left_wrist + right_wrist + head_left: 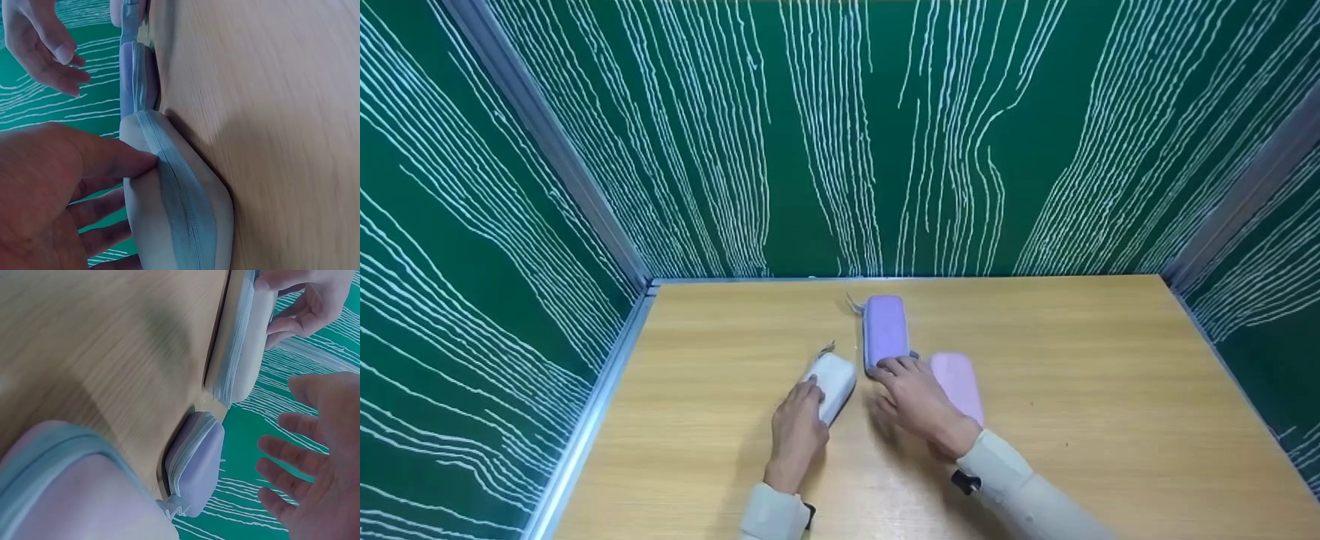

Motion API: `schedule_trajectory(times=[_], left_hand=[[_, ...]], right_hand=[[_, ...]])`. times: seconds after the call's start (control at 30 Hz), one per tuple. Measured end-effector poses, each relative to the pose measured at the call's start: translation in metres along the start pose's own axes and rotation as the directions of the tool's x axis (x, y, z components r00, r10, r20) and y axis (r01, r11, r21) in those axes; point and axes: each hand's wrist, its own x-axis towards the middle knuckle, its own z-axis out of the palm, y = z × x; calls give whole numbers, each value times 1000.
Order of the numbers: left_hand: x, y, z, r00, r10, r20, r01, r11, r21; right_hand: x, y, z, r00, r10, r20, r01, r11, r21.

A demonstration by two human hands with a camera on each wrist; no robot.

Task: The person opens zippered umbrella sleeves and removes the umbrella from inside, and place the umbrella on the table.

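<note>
Three soft zip pencil cases lie on the wooden table. My left hand [798, 426] grips the white pencil case [837, 375], which lies tilted on the left. In the left wrist view, the thumb [132, 160] presses the case's side by its pale blue zip, and the fingers reach over its far side. My right hand [916, 397] hovers at the near end of the purple pencil case [886, 326]. In the right wrist view, that hand's fingers [292, 453] are spread and apart from the purple case. The pink pencil case [958, 382] lies just right of this hand, partly hidden by it.
The wooden table [1095, 420] extends to both sides of the cases. Green panels [832, 150] with wavy white lines enclose its back and sides, with metal posts [547, 135] at the corners. Small pull straps stick out from the white and purple cases.
</note>
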Motion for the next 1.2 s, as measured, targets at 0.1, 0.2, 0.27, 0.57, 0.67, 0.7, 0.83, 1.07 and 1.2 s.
schedule_trajectory(times=[0.1,0.2,0.27,0.57,0.67,0.7,0.83,1.07,1.2], left_hand=[[-1,0,0,1000,10,-16,-10,1000,27],[-1,0,0,999,21,-37,-19,999,43],[-1,1,1,998,22,-50,-19,999,46],[3,1,-1,999,-46,7,46,999,-6],[4,-1,-1,998,-57,25,58,998,-32],[5,-2,-1,998,-59,26,60,997,-41],[6,-6,-1,998,-57,23,58,996,-60],[7,-11,-3,997,-68,39,71,994,-88],[10,-14,-3,996,-75,50,80,991,-111]], right_hand=[[4,-1,2,1000,4,10,-4,1000,4],[8,-5,3,999,18,33,-19,1000,16],[11,-7,3,999,22,47,-24,999,24],[20,-8,8,999,9,38,-10,999,36],[24,-7,11,1000,-11,29,11,1000,15],[25,-7,12,999,-15,28,15,1000,10],[32,-8,14,999,-13,44,14,1000,-6],[41,-12,14,999,-20,41,21,1000,-10],[43,-11,16,999,-30,18,30,999,-14]])
